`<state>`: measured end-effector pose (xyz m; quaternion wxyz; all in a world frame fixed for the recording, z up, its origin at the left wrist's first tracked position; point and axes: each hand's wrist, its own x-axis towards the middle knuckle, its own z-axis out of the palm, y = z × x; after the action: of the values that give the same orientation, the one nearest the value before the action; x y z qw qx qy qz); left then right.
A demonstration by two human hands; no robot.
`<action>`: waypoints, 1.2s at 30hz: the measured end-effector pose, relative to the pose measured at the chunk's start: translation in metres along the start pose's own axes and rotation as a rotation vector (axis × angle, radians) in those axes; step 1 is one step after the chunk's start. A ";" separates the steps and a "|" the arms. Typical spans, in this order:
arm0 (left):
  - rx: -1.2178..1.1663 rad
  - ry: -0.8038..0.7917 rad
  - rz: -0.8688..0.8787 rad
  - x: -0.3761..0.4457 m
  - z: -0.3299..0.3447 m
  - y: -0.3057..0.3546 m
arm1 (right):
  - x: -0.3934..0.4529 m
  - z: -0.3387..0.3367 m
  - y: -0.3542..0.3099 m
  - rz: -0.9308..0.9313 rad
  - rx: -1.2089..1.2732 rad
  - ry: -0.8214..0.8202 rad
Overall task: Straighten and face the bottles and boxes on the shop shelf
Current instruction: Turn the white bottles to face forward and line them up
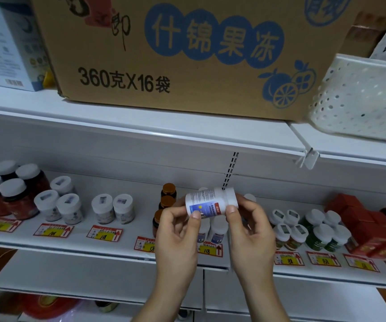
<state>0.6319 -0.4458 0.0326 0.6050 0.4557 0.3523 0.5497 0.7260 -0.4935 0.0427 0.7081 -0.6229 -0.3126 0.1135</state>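
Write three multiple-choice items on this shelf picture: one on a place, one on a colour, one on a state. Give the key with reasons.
1. Where is the big cardboard carton?
A. on the shelf above the bottles
B. on the floor
C. in the white basket

2. What colour are the boxes at the right of the shelf?
A. blue
B. red
C. black

3. How is the white bottle held?
A. upright in one hand
B. upside down on the shelf
C. on its side, between the left hand and right hand

Key: 1 A, it stands on the upper shelf; 2 B, they are red; 3 C, its cap points right.
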 end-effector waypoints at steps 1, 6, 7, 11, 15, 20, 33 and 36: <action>-0.003 0.009 0.004 0.000 0.000 -0.001 | 0.000 0.000 0.000 -0.004 -0.005 -0.013; 0.052 0.033 0.018 -0.001 0.000 -0.002 | -0.001 0.000 0.000 -0.010 0.005 -0.029; 0.058 0.036 0.018 -0.001 0.000 -0.003 | -0.001 0.000 0.001 -0.009 0.008 -0.020; 0.083 0.038 0.010 -0.001 -0.001 -0.003 | -0.001 -0.001 0.003 -0.007 -0.009 -0.008; 0.125 0.028 -0.002 -0.001 -0.002 -0.004 | -0.001 -0.001 0.004 -0.029 -0.008 0.005; 0.228 -0.036 -0.134 0.005 -0.006 -0.016 | -0.004 -0.003 0.003 -0.133 -0.018 0.015; 0.121 -0.126 -0.366 0.006 -0.001 -0.014 | -0.013 -0.006 0.004 -0.263 -0.143 -0.057; 0.101 -0.124 -0.356 0.005 -0.002 -0.015 | -0.012 -0.007 0.006 -0.293 -0.141 -0.056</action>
<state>0.6360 -0.4399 0.0183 0.6896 0.4488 0.4167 0.3865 0.7221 -0.5044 0.0338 0.6626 -0.6152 -0.4271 0.0041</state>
